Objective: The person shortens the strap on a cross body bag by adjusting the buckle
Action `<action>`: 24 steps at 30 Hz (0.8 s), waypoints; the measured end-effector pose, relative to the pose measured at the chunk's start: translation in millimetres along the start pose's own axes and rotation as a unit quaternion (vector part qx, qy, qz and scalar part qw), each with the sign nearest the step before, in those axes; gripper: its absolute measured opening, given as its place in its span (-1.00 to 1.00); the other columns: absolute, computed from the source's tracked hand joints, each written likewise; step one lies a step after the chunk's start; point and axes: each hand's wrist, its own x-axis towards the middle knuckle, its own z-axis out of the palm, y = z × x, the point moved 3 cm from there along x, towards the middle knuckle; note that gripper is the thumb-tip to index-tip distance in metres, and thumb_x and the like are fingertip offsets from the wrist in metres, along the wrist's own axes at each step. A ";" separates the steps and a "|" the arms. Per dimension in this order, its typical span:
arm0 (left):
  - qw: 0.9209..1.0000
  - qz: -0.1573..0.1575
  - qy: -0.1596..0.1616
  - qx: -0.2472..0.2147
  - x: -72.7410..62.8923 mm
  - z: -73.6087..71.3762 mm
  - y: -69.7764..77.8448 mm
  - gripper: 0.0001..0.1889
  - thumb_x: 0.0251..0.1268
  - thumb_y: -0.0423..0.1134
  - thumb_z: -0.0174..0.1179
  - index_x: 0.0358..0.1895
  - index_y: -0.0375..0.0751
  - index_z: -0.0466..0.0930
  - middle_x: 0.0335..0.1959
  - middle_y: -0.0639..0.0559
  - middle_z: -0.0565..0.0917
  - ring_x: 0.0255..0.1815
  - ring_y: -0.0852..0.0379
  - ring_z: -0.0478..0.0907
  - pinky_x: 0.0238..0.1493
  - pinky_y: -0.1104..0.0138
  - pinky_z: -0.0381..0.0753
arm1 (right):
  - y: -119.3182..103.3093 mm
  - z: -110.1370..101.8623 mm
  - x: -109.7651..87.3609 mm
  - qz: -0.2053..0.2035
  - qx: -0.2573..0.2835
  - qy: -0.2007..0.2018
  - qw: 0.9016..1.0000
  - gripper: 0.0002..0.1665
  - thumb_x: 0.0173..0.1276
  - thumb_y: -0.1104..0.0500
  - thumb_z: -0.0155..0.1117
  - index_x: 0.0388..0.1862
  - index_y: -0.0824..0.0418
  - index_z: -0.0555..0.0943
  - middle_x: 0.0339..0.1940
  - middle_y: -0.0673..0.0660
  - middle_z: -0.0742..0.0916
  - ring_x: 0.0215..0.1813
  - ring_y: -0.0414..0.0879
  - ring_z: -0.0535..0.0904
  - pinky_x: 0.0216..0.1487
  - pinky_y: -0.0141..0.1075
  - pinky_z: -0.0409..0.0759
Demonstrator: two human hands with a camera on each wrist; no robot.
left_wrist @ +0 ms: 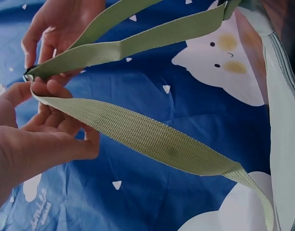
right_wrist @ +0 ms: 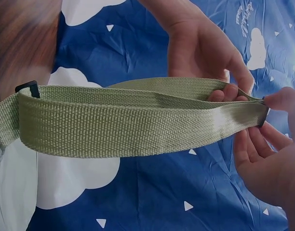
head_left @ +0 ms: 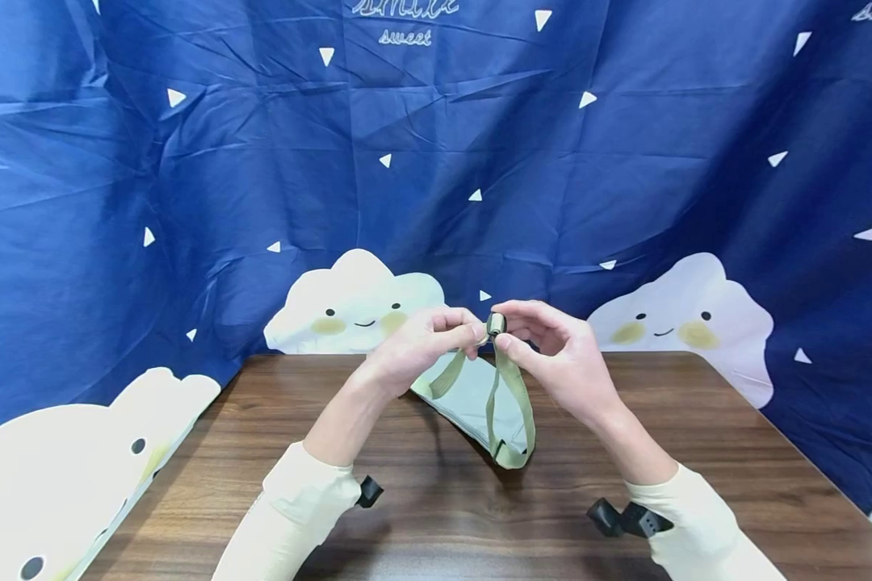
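A pale green webbing strap (head_left: 521, 401) hangs in a loop from both hands, raised over the table. At its top sits a dark buckle (head_left: 496, 324) with the webbing threaded through it. My right hand (head_left: 563, 359) pinches this buckle between thumb and fingers. Close on its left, my left hand (head_left: 417, 349) pinches the webbing between thumb and fingertips. The strap joins a pale grey-green bag (head_left: 472, 394), which hangs below the hands with a zip along its edge, seen in the left wrist view. A second black slider (right_wrist: 28, 88) sits on the strap near the bag.
The dark wood-grain table (head_left: 436, 516) extends beneath both forearms. Behind it hangs a blue cloth (head_left: 436, 194) printed with white clouds and small triangles. Black camera mounts (head_left: 628, 518) stick out from the cream sleeves.
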 end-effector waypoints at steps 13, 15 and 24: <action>1.000 0.003 -0.019 -0.025 -1.8 -1.9 0.5 -0.74 0.50 -0.21 0.16 -0.18 -0.42 0.61 -0.36 -0.07 0.61 0.09 -0.30 0.46 0.21 0.14 0.42 | 1.5 1.6 2.5 -0.018 -0.023 -0.018 0.999 -0.59 0.29 0.49 0.39 0.12 0.36 0.64 -0.16 0.29 0.74 -0.13 0.10 0.65 0.01 -0.25 0.57; 0.999 -0.002 -0.033 -0.017 -1.3 -1.6 -0.7 -0.69 0.56 -0.17 0.12 -0.11 -0.44 0.61 -0.33 -0.11 0.63 0.08 -0.28 0.49 0.22 0.12 0.43 | 0.9 0.0 3.0 -0.029 -0.021 -0.010 0.999 -0.60 0.29 0.51 0.38 0.12 0.40 0.64 -0.15 0.30 0.73 -0.12 0.10 0.66 0.04 -0.24 0.57; 0.999 -0.014 -0.043 -0.029 1.6 -1.9 -4.6 -0.78 0.59 -0.20 0.08 -0.17 -0.27 0.63 -0.33 -0.08 0.63 -0.10 0.00 0.51 0.08 0.24 0.42 | -1.0 -6.6 2.9 -0.033 -0.004 -0.001 0.999 -0.58 0.28 0.54 0.37 0.13 0.43 0.63 -0.12 0.34 0.72 -0.08 0.09 0.66 0.04 -0.26 0.57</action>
